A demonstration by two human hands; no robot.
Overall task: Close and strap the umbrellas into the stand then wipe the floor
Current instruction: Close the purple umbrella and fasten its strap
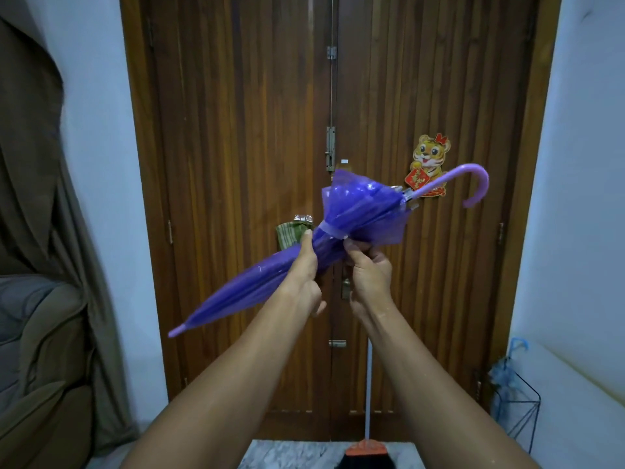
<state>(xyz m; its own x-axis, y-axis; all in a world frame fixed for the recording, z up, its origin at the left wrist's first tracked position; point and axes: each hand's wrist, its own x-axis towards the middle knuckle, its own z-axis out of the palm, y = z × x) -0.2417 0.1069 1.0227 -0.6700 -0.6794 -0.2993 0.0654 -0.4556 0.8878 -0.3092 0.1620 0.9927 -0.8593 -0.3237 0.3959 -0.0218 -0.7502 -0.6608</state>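
Note:
A closed purple umbrella [257, 282] slants across the middle of the view, tip at lower left, hooked handle [473, 179] at upper right. A pale strap [333, 230] circles its canopy near the middle. My left hand [304, 265] grips the folded canopy just below the strap. My right hand [367, 262] pinches the canopy right at the strap's end. A black wire umbrella stand [522, 404] stands on the floor at lower right, with a pale blue umbrella [504, 370] in it.
A wooden double door [236, 130] with latches fills the background, a tiger decoration [427, 164] stuck on it. A broom [368, 445] leans against the door at bottom centre. A brown curtain [33, 164] and a sofa [40, 333] are at the left. White walls flank the door.

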